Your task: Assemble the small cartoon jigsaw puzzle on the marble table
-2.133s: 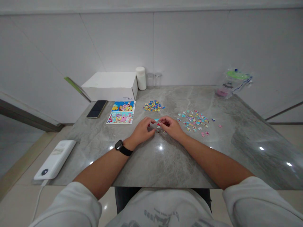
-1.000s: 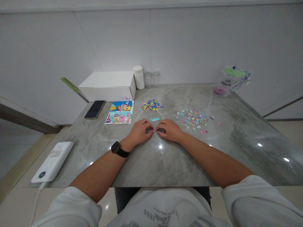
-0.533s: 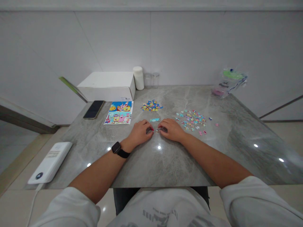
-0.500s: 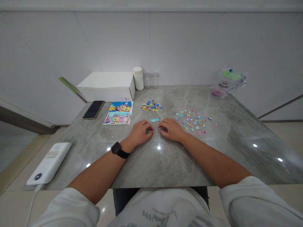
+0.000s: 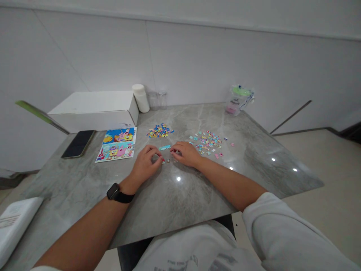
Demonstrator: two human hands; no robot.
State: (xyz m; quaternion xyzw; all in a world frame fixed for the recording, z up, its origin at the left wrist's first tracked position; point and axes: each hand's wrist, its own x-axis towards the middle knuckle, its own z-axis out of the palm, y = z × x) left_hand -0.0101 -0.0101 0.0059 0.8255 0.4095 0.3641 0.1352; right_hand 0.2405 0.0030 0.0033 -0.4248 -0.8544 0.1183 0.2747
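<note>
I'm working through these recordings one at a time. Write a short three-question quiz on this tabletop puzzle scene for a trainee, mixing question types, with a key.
1. What lies just beyond the gap between the left hand and the right hand?
A) a black phone
B) a turquoise puzzle strip
C) a white cardboard box

2. True or false: the black smartwatch is worn on the left wrist.

3. Fill in the number: beside the white cylindrical bottle stand ____ clear glasses.

Key: 1. B; 2. true; 3. two
</note>
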